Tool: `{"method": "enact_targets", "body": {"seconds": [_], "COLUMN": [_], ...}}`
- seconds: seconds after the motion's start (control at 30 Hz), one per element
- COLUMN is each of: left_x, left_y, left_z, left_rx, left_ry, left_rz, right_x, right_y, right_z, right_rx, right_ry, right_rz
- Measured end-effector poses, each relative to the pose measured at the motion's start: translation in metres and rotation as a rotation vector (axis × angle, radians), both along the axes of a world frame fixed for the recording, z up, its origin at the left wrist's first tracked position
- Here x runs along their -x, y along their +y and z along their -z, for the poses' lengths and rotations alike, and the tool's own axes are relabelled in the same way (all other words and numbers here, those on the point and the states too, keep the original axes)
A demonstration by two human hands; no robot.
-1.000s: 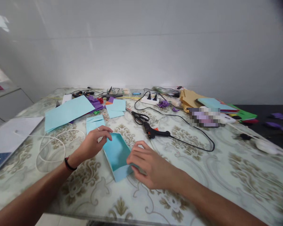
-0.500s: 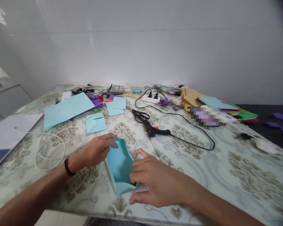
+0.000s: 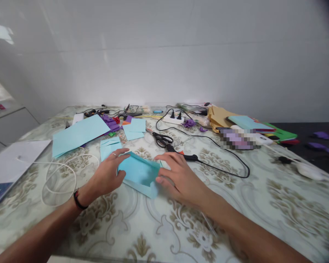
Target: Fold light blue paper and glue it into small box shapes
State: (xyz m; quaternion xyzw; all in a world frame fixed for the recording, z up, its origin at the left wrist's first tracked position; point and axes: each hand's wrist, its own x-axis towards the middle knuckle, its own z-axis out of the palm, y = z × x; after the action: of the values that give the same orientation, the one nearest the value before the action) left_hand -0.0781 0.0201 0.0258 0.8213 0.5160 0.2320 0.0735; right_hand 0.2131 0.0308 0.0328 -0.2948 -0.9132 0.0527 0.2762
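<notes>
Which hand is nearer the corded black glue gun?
Right. The right hand lies just before the black glue gun; the left hand is farther left, across the folded light-blue paper.

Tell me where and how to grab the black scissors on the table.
Grip the black-handled scissors by their handle loops, coming from the near side: they lie flat with the loops toward the person and the blades pointing away to the far left. The right hand, resting on the light blue folded paper, is probably closest.
</notes>
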Motion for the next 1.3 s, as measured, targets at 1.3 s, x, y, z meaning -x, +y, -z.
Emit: {"method": "enact_targets", "body": {"seconds": [1.3], "left_x": [-0.007], "left_y": [-0.006], "left_z": [0.013], "left_rx": [0.190], "left_ry": [-0.045], "left_rz": [0.232], "right_x": [0.006], "right_y": [0.010], "right_z": [0.021], "right_rx": [0.404], "right_ry": [0.066], "right_rz": [-0.033]}}
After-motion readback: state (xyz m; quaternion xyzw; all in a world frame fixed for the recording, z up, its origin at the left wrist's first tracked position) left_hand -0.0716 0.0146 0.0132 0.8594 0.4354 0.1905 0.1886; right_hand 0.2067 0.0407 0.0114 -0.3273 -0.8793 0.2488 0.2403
